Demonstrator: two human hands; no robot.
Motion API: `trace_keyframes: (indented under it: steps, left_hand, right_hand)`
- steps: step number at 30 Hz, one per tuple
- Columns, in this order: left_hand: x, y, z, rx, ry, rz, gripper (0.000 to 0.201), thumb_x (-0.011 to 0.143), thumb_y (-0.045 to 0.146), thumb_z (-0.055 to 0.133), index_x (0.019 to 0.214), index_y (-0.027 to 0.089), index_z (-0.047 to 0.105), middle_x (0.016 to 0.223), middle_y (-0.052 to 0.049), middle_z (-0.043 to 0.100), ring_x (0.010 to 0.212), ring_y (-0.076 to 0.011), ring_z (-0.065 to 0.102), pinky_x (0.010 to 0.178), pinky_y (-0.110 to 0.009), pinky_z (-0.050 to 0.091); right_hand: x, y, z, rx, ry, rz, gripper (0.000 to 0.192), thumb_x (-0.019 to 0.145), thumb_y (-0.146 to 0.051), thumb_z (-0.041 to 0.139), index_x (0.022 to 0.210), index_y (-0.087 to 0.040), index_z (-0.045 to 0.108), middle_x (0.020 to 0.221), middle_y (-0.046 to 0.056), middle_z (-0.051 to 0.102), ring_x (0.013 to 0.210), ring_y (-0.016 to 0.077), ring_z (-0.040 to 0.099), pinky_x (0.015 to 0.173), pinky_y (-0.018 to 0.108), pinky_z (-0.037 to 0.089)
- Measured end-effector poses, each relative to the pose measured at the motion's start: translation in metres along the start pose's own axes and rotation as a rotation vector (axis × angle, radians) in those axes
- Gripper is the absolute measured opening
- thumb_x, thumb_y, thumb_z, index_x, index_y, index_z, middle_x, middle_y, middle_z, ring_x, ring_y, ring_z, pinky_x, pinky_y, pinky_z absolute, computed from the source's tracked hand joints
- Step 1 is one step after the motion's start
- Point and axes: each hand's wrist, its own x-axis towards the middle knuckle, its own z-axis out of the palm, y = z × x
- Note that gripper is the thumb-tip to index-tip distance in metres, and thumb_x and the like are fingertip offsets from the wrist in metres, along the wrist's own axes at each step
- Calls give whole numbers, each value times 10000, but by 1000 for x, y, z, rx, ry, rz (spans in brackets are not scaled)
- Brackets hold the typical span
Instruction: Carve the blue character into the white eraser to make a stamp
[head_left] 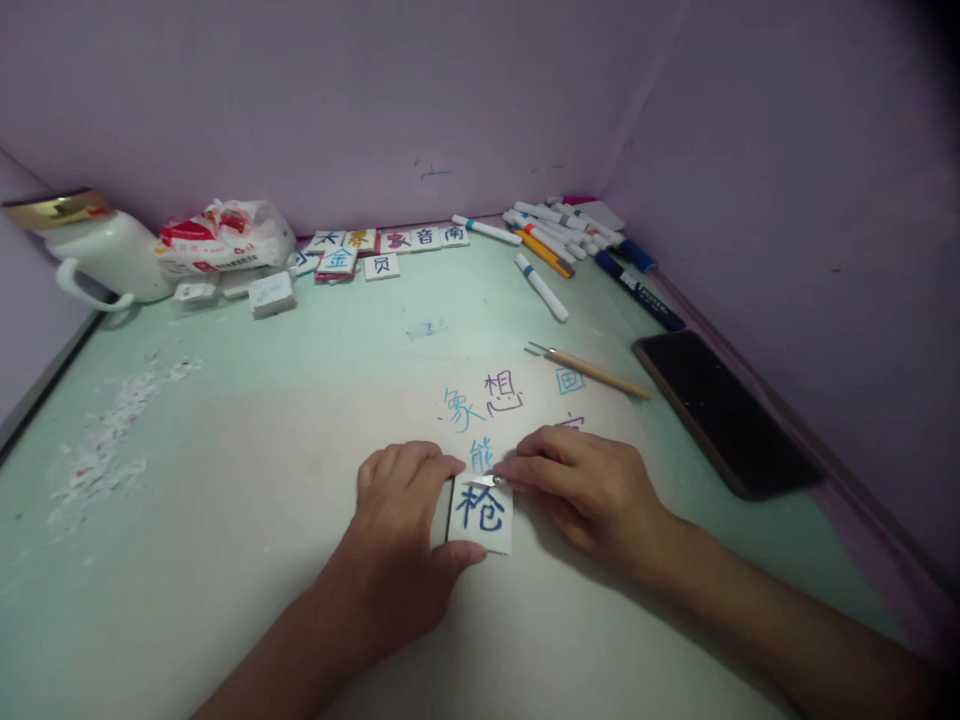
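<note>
My left hand (397, 515) grips a square white tile (465, 540) by its left side, thumb along the near edge and fingers at the far left corner. A blue handwritten Chinese character covers the tile's upper face. In my right hand (592, 490) the fingers are pinched around a small carving knife (480, 481). Its short metal blade lies over the top of the character, pointing left; the handle is hidden by the hand. Just beyond the tile, characters in blue and purple ink (502, 390) are written on the tabletop.
A wooden-handled carving tool (600, 373) and a dark phone (731, 410) lie to the right. Several markers (555, 230) are heaped at the back right. Lettered tiles (382, 266), a tissue pack (225, 238) and a lidded white mug (112, 250) stand behind. White shavings (112, 430) lie left.
</note>
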Motion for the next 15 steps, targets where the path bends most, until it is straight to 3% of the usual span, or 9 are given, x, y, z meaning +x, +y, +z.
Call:
trace_keyframes:
  steps: [8,15]
  left_hand:
    - [0,-5,-1,13,27,10,541,673,326,771,1092,223,444,1103,-99,524,1052,-316,485,889,-493,397]
    - [2,-10,-1,33,28,63,490,743,441,718,1117,232,481,1078,-89,540,1021,-300,494,866,-469,408]
  right_hand:
    - [3,7,3,-4,-16,-14,301,816,-71,496,936,-245,712,835,23,701,713,159,597,577,274,388]
    - [6,10,2,-4,-78,-37,319,805,-68,501,943,-257,717,861,8,709,746,158,602,557,270,377]
